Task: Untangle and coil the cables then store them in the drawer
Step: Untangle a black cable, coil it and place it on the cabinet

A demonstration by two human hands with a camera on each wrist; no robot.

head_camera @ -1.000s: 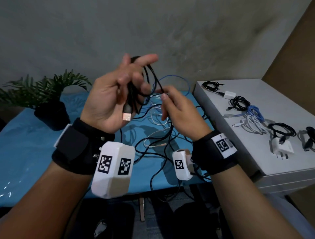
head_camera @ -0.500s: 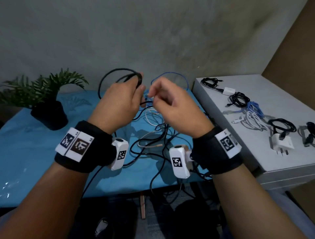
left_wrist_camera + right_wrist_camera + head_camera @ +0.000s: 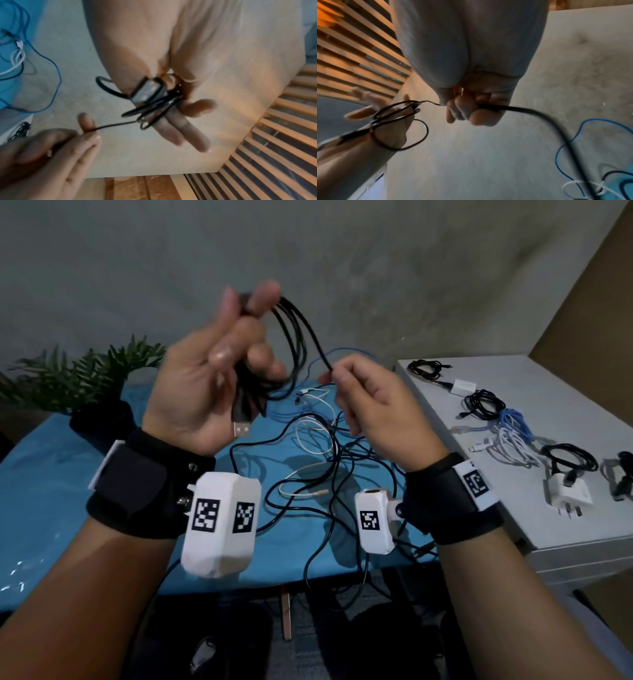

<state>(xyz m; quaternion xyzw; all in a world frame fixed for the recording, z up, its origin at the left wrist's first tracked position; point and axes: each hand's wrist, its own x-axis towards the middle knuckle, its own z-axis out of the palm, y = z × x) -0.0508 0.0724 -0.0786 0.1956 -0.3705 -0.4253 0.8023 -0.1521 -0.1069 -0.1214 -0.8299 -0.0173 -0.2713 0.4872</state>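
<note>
Where head-hidden, wrist-visible: cable (image 3: pixel 518 109) fist-gripped.

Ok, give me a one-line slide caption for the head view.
Left hand holds black cable loops while right hand feeds the strand.

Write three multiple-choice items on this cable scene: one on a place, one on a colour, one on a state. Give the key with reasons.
1. Where do the finished coils lie?
A. on the grey cabinet
B. beside the plant
C. on the floor

2. What colour is the cable being looped?
A. white
B. blue
C. black

3. What is the right hand doing?
A. resting flat
B. pinching the cable
C. holding a charger

Key: 1 A, bundles sit on the cabinet top; 2 C, black loops hang from the left hand; 3 B, fingers close on the strand.
</note>
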